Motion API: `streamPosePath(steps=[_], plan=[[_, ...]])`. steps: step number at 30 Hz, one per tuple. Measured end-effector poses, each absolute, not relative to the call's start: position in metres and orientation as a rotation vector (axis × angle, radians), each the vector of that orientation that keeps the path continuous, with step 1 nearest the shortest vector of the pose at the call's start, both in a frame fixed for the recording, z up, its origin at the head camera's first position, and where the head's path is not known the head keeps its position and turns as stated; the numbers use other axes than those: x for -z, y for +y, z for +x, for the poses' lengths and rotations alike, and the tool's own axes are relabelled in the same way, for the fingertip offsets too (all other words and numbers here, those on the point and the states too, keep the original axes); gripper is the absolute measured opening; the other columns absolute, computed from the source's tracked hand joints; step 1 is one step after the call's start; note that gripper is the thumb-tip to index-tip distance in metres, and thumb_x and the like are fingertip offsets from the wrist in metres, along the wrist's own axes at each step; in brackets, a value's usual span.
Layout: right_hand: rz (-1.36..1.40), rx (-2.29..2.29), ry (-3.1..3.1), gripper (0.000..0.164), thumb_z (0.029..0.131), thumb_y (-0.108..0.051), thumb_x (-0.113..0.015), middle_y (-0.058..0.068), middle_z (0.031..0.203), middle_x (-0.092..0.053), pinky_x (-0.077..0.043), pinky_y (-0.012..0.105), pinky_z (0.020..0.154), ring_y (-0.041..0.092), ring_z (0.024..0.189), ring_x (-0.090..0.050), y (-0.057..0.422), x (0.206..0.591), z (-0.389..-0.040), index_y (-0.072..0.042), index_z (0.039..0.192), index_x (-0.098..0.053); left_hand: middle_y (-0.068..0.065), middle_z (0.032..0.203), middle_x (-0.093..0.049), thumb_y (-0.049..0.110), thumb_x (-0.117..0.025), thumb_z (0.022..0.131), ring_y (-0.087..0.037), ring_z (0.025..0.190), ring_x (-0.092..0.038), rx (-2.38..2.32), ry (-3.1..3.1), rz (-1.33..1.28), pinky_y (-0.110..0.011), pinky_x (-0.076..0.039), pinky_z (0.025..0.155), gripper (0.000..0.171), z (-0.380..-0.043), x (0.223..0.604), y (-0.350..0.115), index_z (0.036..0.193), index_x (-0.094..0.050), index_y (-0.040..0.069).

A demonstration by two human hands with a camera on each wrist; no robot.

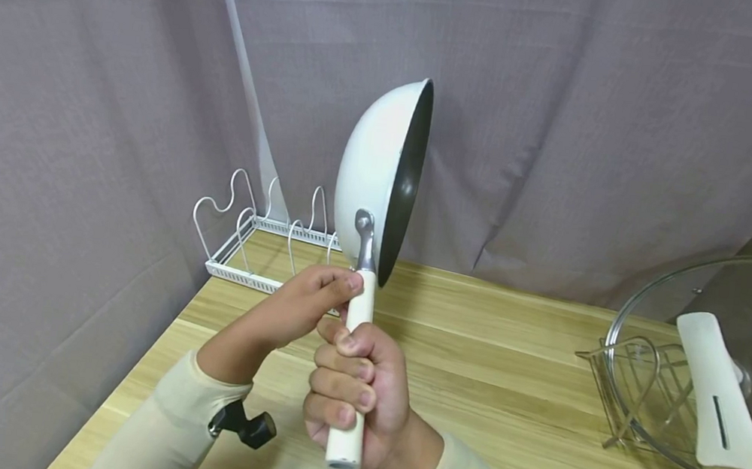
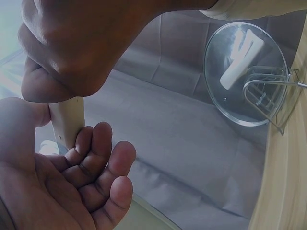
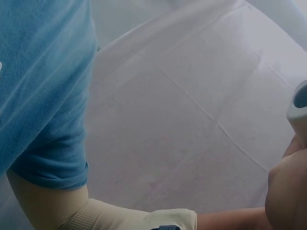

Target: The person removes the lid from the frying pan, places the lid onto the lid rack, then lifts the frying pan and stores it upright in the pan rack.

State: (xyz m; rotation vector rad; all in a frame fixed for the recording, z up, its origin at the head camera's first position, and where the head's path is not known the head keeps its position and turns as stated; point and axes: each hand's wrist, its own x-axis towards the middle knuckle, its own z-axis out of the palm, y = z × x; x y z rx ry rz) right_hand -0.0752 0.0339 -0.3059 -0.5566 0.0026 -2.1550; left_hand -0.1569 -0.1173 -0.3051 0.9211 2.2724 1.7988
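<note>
A white frying pan (image 1: pixel 373 159) with a dark inside is held up on edge, its bowl at the top and its inside turned to the right. My right hand (image 1: pixel 361 392) grips the lower part of its cream handle (image 1: pixel 362 305), fingers wrapped round it. Higher up, by the metal bracket, my left hand (image 1: pixel 304 303) pinches the handle between thumb and index finger. The other left fingers (image 2: pixel 122 158) are bent loosely off the handle in the left wrist view. Only the handle's end (image 3: pixel 298 112) and part of the right hand (image 3: pixel 290 191) show in the right wrist view.
Behind the left hand a white wire rack (image 1: pixel 243 274) stands at the table's back left corner, partly hidden. At the right, a glass lid (image 1: pixel 657 284) with a cream handle leans in a metal wire stand (image 1: pixel 625 402). Grey curtain (image 1: pixel 563 132) surrounds the wooden table (image 1: pixel 494 351).
</note>
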Motion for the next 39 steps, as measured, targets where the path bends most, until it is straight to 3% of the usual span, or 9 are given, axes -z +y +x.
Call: streamPosePath(steps=[6,20,28,35,39], plan=[[-0.563,2.151,-0.003,0.009,0.091,-0.010,-0.050,-0.014,0.054,-0.027,-0.043,0.014,0.048,-0.001,0.044,-0.037,0.0345,0.3057,-0.0752,-0.017,0.086,-0.050,-0.005,0.078,-0.062,0.066,-0.053,0.098,-0.020,0.080,-0.058,-1.802,2.268,0.920,-0.032,-0.049,0.072,0.063,-0.1570,0.3049,-0.1173,0.082,-0.065,0.006],[-0.545,2.158,0.012,0.009,0.089,-0.009,-0.052,-0.014,0.053,-0.026,-0.042,0.014,0.047,-0.001,0.043,-0.038,0.0336,0.3018,-0.0768,-0.017,0.084,-0.051,-0.007,0.080,-0.064,0.041,-0.050,0.104,-0.022,0.081,-0.060,-1.815,2.265,0.905,-0.042,-0.052,0.077,0.045,-0.1574,0.3011,-0.1176,0.085,-0.067,0.004],[-0.550,2.155,0.003,0.009,0.089,-0.009,-0.052,-0.014,0.053,-0.028,-0.043,0.015,0.048,0.000,0.043,-0.038,0.0337,0.3005,-0.0780,-0.016,0.084,-0.052,-0.007,0.082,-0.065,0.048,-0.051,0.104,-0.022,0.082,-0.061,-1.818,2.265,0.908,-0.034,-0.051,0.076,0.051,-0.1571,0.2987,-0.1180,0.088,-0.067,0.003],[-0.551,2.155,0.004,0.009,0.088,-0.009,-0.052,-0.014,0.053,-0.028,-0.043,0.015,0.047,0.000,0.043,-0.038,0.0330,0.2991,-0.0783,-0.016,0.084,-0.052,-0.008,0.084,-0.065,0.037,-0.049,0.104,-0.023,0.086,-0.060,-1.803,2.297,0.864,-0.035,-0.050,0.078,0.041,-0.1573,0.2973,-0.1189,0.090,-0.068,0.003],[-0.560,2.150,0.004,0.008,0.088,-0.009,-0.052,-0.014,0.053,-0.028,-0.043,0.015,0.048,0.000,0.043,-0.038,0.0325,0.2984,-0.0787,-0.016,0.084,-0.053,-0.008,0.088,-0.065,0.045,-0.051,0.104,-0.024,0.089,-0.060,-1.805,2.311,0.834,-0.041,-0.051,0.082,0.047,-0.1563,0.2958,-0.1201,0.094,-0.069,0.002]])
